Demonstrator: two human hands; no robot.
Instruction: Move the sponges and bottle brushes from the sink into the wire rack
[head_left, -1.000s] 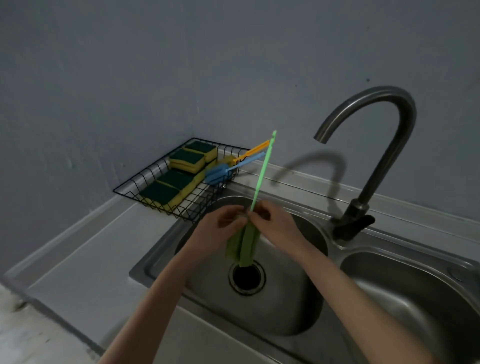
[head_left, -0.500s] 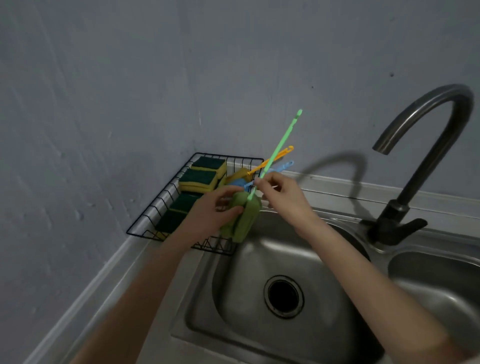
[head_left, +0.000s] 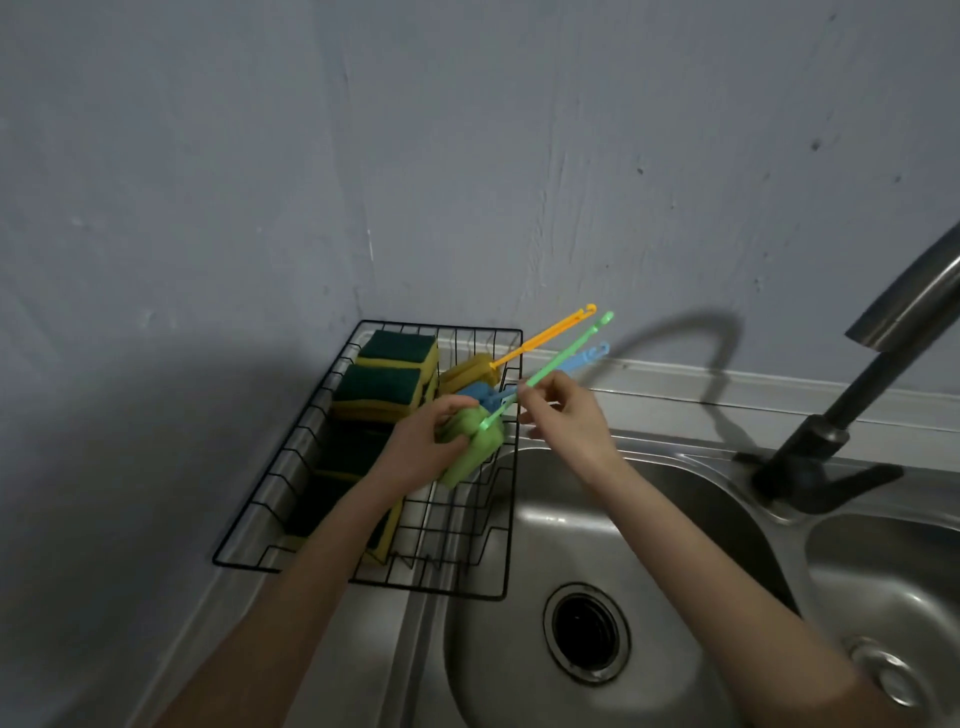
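while the stainless steel sink basin (head_left: 524, 545) on the right lies bare of sponges and brushes around its round drain (head_left: 587, 631), the black wire rack (head_left: 291, 462) on the left, against the grey wall (head_left: 415, 156), already carries a row of yellow sponges with dark green scouring tops (head_left: 392, 374) along its left side and, at its far right corner, an orange foam bottle brush (head_left: 475, 369) and a blue foam bottle brush (head_left: 478, 391), their thin handles jutting over the rim. the step in hand looks like the last one: placing the green foam bottle brush (head_left: 472, 447), which hangs just above the rack's right part. the left hand (head_left: 426, 447) is closed around its foam head, and the right hand (head_left: 566, 415) pinches its thin green handle partway along. the next move, i judge, calls for lowering the head onto the wires beside the blue brush, handle parallel to the others, then releasing with both hands.
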